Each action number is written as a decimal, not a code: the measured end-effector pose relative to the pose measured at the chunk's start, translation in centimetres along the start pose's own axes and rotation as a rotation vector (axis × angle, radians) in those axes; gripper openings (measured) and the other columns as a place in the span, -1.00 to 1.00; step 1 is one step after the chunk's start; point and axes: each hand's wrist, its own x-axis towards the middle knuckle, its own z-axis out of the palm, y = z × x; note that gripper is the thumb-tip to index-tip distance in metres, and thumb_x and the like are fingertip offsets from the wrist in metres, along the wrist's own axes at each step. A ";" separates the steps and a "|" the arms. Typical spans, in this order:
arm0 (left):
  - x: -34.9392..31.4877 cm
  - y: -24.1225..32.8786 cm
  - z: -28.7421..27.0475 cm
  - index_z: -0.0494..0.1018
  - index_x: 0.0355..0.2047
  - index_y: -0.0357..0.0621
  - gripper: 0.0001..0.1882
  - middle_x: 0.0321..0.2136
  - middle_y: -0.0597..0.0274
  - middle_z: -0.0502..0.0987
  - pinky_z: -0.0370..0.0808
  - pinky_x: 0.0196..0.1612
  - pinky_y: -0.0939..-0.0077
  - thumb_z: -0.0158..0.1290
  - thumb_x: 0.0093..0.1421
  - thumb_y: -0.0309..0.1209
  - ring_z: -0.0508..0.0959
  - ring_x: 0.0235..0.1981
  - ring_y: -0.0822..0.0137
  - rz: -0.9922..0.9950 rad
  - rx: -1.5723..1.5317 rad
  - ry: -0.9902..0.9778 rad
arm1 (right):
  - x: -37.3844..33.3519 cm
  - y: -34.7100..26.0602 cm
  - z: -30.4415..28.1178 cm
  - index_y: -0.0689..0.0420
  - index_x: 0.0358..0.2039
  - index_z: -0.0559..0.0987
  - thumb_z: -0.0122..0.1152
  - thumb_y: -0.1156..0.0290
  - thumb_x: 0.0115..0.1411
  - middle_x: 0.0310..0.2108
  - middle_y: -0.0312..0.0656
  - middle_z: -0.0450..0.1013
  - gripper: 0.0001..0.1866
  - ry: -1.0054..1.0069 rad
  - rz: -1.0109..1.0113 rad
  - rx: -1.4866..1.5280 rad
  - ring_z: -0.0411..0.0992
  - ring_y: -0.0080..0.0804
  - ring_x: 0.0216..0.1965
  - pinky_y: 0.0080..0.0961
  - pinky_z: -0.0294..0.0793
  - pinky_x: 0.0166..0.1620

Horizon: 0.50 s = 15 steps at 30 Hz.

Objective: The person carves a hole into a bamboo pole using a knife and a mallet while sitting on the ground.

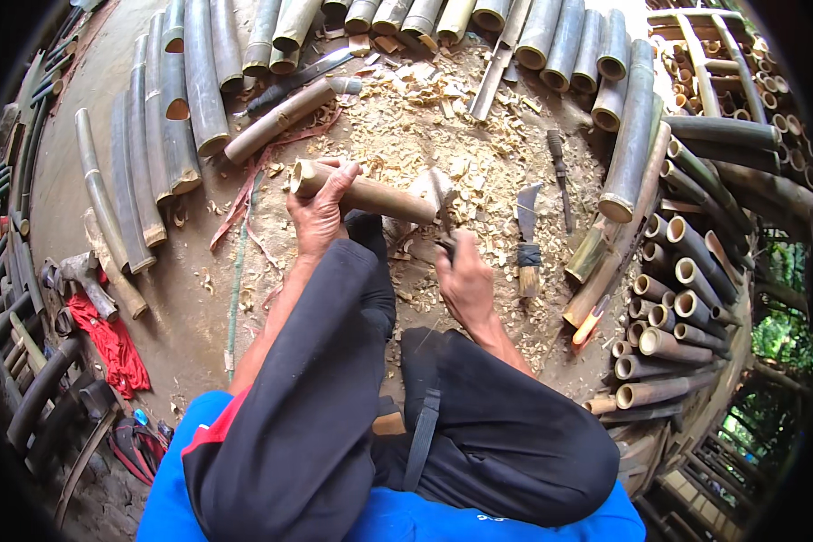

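Observation:
My left hand (320,217) grips a short bamboo tube (379,196) near its open left end, with the tube lying roughly level above my bent knees. In my right hand (470,287) is a knife, its fingers closed round the dark handle. The knife's blade (439,191) points up and away from me at the tube's right end; whether it touches the bamboo I cannot tell. Pale bamboo shavings (397,144) lie thick on the ground beyond the tube.
At right lie a broad-bladed knife (527,237), a slim dark tool (558,172) and an orange-handled tool (590,323). Bamboo tubes (203,81) ring the work spot, with stacks (677,343) farther right. A hammer-like tool (88,282) and red cloth (113,350) are at left.

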 end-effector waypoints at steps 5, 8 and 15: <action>0.1 0.1 -0.2 0.61 -0.21 -0.19 -0.71 -0.29 0.23 0.69 0.64 -0.16 0.49 0.46 0.08 -0.51 0.67 -0.27 0.42 0.123 0.105 -0.086 | 0.4 -2.6 -1.4 0.26 -0.01 0.35 0.18 0.36 0.39 -0.36 0.20 0.55 -0.69 -0.100 0.078 -0.082 0.57 0.27 -0.41 0.03 0.57 -0.39; 0.1 0.0 0.0 0.62 -0.22 -0.18 -0.74 -0.30 0.27 0.68 0.61 -0.13 0.53 0.44 0.10 -0.54 0.65 -0.29 0.46 0.108 0.074 -0.085 | 0.4 -4.9 -2.8 0.31 0.15 0.35 0.22 0.42 0.39 -0.29 0.11 0.57 -0.58 0.212 -0.221 0.090 0.62 0.16 -0.38 -0.11 0.61 -0.38; -1.5 -0.4 0.7 0.61 -0.18 -0.18 -0.64 -0.26 0.21 0.70 0.66 0.01 0.39 0.49 0.04 -0.48 0.68 -0.20 0.40 0.205 0.171 -0.089 | 1.5 -0.4 -0.2 0.25 -0.05 0.29 0.13 0.31 0.44 -0.38 0.26 0.56 -0.69 -0.233 0.249 -0.019 0.61 0.23 -0.43 0.02 0.57 -0.42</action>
